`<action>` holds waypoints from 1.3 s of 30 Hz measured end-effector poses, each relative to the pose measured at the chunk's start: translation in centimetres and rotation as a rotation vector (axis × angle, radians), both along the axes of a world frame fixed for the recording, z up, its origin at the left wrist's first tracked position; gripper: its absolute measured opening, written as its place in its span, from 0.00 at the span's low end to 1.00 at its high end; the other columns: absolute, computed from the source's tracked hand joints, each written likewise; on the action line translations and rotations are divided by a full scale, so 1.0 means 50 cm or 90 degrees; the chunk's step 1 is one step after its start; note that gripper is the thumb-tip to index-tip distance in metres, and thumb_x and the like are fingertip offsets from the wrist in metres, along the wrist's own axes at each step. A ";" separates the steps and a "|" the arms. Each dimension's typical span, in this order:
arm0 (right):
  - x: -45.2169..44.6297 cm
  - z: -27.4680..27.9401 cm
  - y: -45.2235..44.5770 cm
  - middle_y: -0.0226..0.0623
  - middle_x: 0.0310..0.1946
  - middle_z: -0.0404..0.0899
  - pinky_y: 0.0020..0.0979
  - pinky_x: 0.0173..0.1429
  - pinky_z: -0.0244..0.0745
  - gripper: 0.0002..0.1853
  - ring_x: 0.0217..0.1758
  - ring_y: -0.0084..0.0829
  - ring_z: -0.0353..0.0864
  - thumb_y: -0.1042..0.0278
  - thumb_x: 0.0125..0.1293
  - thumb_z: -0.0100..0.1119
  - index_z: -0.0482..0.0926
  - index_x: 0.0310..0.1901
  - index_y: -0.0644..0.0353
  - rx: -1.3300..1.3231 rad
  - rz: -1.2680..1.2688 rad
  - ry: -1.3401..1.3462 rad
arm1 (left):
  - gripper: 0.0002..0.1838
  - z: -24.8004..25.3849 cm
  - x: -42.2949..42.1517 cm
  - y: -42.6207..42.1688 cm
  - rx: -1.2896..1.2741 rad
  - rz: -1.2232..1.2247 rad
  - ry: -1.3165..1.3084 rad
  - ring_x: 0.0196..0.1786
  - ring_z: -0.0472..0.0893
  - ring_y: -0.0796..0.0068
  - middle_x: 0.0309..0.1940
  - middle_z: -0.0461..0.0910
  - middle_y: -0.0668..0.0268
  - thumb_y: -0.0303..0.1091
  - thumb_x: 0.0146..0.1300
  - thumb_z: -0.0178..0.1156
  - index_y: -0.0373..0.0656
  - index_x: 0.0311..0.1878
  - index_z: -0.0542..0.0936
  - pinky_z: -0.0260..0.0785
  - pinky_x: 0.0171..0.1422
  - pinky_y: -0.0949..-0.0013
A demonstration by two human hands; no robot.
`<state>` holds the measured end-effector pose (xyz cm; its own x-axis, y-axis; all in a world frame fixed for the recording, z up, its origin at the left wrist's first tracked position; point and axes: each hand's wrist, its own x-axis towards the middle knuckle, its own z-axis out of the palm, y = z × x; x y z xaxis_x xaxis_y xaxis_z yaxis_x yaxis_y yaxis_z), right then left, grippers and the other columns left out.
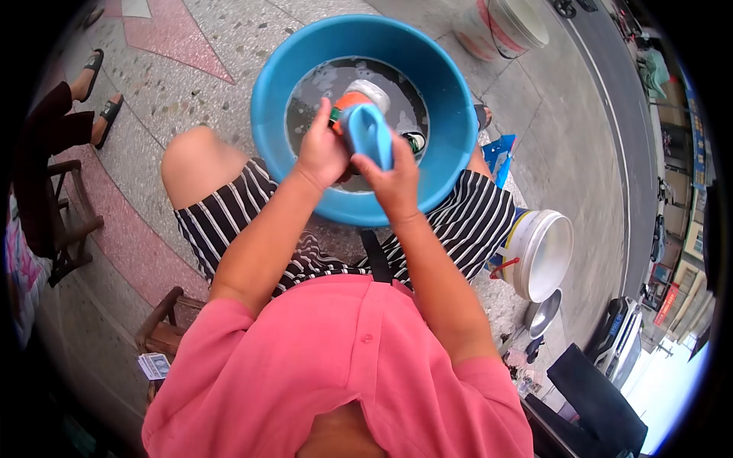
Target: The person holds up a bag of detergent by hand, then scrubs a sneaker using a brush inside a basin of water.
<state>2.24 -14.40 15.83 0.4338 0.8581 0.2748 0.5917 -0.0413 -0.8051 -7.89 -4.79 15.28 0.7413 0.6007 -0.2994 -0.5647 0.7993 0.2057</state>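
A large blue basin (pixel 269 114) stands between my knees with grey, foamy water (pixel 311 85) in it. Over the water my left hand (pixel 322 151) is closed on an orange shoe (pixel 351 100) with green and a pale sole. My right hand (pixel 393 182) grips a light-blue scrub brush (pixel 369 131) with a looped handle, held against or just above the shoe. Its bristles are hidden, and motion blurs it a little. A dark-and-white shoe (pixel 414 142) lies partly in the water at the right.
A white bucket (pixel 548 256) and a metal bowl (pixel 544 313) are at my right. Another bucket (pixel 500 29) stands beyond the basin. At left are a wooden chair (pixel 76 214) and a person's sandalled feet (pixel 107 122). A road (pixel 611 99) with vehicles runs along the right.
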 end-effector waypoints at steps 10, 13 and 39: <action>0.037 -0.013 -0.039 0.37 0.41 0.75 0.30 0.47 0.71 0.28 0.41 0.30 0.74 0.64 0.53 0.67 0.70 0.54 0.64 -0.020 -0.206 0.361 | 0.25 -0.003 0.002 0.032 -0.080 0.170 -0.025 0.58 0.71 0.58 0.55 0.71 0.55 0.48 0.68 0.44 0.37 0.58 0.67 0.60 0.64 0.55; 0.007 0.025 0.025 0.40 0.42 0.75 0.31 0.48 0.71 0.29 0.43 0.32 0.75 0.62 0.51 0.68 0.69 0.53 0.63 0.060 -0.122 0.318 | 0.24 -0.025 0.023 0.014 -0.097 0.186 0.016 0.57 0.71 0.59 0.55 0.72 0.57 0.48 0.67 0.47 0.38 0.56 0.69 0.61 0.63 0.54; 0.036 0.027 -0.018 0.43 0.48 0.72 0.30 0.55 0.67 0.31 0.49 0.32 0.72 0.57 0.53 0.65 0.66 0.56 0.62 0.038 -0.224 0.427 | 0.22 0.001 0.007 0.013 -0.127 0.131 0.147 0.60 0.71 0.62 0.56 0.73 0.61 0.47 0.67 0.46 0.43 0.57 0.72 0.57 0.68 0.55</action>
